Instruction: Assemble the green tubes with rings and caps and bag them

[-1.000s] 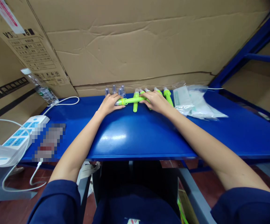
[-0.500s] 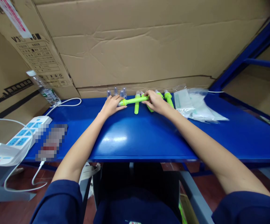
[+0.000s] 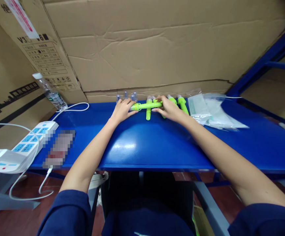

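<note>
Level above the blue tabletop [image 3: 132, 154], a lime-green torch-shaped tube [image 3: 148, 105] is held between both hands. My left hand [image 3: 122, 109] is closed round its clear end, beside a green ring. Its other end is in the fingers of my right hand [image 3: 168, 109], which partly hide it. Another lime-green tube [image 3: 148, 115] lies behind and below the held one, and one more is partly covered by my right hand. Further right are two similar green pieces, one with a handle-like body [image 3: 183, 105]. Several clear caps [image 3: 125, 95] stand behind my left hand.
Clear plastic bags [image 3: 206, 109] lie to the right. On the left are a water bottle [image 3: 51, 93], a white power strip [image 3: 26, 147] with cables, and a blurred phone [image 3: 60, 149] on a charging cord. Cardboard [image 3: 144, 49] walls the back; a blue frame [image 3: 263, 62] stands right.
The view has shifted slightly, so everything sits a little further right. Both hands keep hold of the green tube; a ring near the left hand now shows more clearly.
</note>
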`<action>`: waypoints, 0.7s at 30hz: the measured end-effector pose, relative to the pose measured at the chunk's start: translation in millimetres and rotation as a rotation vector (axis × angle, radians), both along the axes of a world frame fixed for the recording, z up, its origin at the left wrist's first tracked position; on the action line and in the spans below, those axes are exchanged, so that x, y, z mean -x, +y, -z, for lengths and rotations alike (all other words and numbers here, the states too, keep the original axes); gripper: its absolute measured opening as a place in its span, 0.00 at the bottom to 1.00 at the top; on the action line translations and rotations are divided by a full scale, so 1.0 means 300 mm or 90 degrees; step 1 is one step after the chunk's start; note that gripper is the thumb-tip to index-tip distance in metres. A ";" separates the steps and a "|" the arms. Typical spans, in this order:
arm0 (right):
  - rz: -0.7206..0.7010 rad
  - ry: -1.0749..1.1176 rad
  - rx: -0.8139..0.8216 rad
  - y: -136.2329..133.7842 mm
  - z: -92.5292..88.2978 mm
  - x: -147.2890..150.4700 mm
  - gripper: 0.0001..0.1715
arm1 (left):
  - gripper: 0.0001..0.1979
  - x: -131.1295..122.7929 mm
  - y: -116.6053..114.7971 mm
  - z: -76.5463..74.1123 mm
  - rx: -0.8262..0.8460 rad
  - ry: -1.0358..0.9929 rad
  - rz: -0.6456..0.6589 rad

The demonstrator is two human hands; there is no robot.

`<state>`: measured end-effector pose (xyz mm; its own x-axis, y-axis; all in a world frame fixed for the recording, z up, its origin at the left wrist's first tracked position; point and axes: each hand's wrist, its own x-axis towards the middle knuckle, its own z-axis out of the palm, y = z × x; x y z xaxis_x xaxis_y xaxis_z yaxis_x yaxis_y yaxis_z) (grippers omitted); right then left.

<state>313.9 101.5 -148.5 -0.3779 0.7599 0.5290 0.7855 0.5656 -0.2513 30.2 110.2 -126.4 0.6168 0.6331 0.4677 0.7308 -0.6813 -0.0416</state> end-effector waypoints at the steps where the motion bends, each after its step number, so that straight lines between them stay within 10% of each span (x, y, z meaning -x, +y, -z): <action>1: -0.002 0.008 0.002 -0.001 0.000 -0.004 0.26 | 0.22 0.000 -0.001 -0.001 0.003 -0.003 -0.002; 21: -0.011 -0.002 0.028 -0.021 -0.020 -0.008 0.20 | 0.24 0.012 -0.004 -0.004 0.043 -0.028 -0.015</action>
